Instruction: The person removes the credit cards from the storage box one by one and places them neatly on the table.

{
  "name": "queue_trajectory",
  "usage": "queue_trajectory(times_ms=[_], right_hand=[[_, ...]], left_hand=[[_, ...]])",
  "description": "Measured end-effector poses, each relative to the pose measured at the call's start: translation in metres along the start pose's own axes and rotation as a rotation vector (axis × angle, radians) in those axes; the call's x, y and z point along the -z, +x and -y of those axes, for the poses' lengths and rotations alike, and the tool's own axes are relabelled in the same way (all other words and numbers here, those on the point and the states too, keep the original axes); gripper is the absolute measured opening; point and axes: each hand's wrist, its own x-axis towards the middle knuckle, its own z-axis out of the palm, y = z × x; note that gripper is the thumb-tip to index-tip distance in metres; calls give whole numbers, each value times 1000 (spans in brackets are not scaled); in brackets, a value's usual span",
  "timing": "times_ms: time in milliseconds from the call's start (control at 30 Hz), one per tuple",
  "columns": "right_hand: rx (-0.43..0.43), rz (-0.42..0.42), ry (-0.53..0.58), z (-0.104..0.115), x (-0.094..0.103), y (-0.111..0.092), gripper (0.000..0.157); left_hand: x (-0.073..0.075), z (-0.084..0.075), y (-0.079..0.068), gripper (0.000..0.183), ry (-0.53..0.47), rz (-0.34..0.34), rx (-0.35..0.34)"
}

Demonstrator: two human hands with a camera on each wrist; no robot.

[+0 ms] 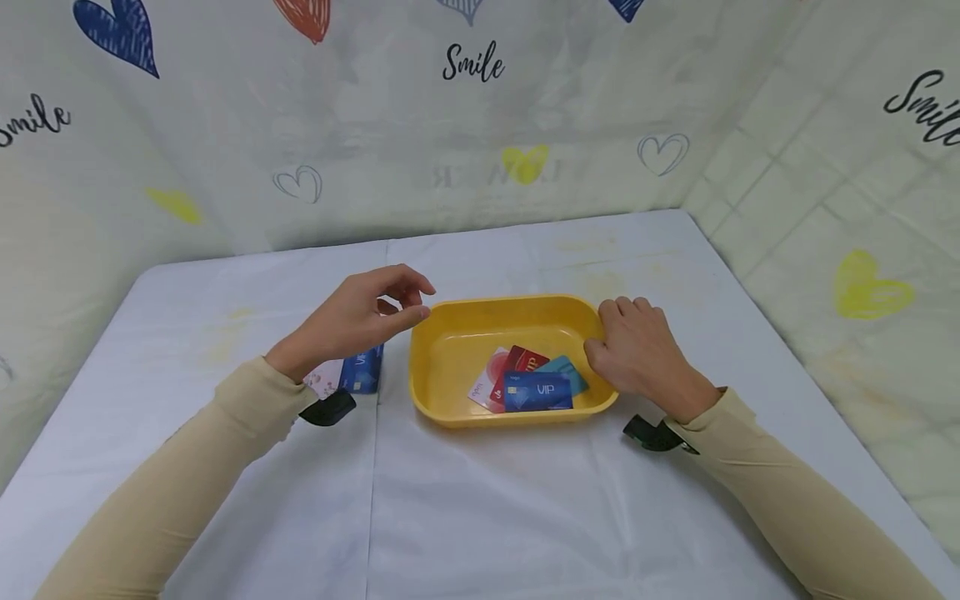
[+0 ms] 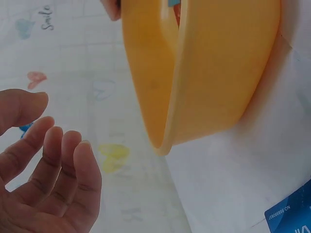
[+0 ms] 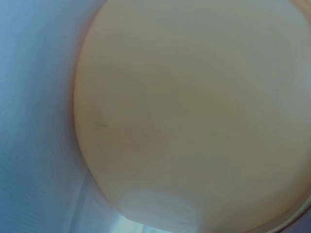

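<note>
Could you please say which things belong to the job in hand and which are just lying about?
Likely the job: yellow tray, gripped by the right hand; cards inside; cards outside, near the left hand.

Likely just around: white table cover; printed backdrop.

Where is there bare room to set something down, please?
Bare cloth lies before the yellow tray, between the sleeves, and behind it toward the backdrop. Crowded: its left, cards and the left hand; its right, the right hand.

Head view forward-down, wrist views close, tray (image 1: 450, 358) shared
</note>
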Motion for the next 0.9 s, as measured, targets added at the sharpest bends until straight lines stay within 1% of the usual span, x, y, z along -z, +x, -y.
queue_trajectory(times_ms=[300,467,667,900], right_hand=[[-6,9,-5,0,1,-1,31],[-12,25,-1,2,2,0,30],[-13,17,-15,3,2,-1,31],[-23,29,-10,3,2,-1,32]], left_hand=[[-6,-2,5,24,-33,11,-71],[-8,-4,8,26,-38,18,-75],[-12,-10,13,28,-47,32,-78],[-17,-13,18,28,-70,43,-125]])
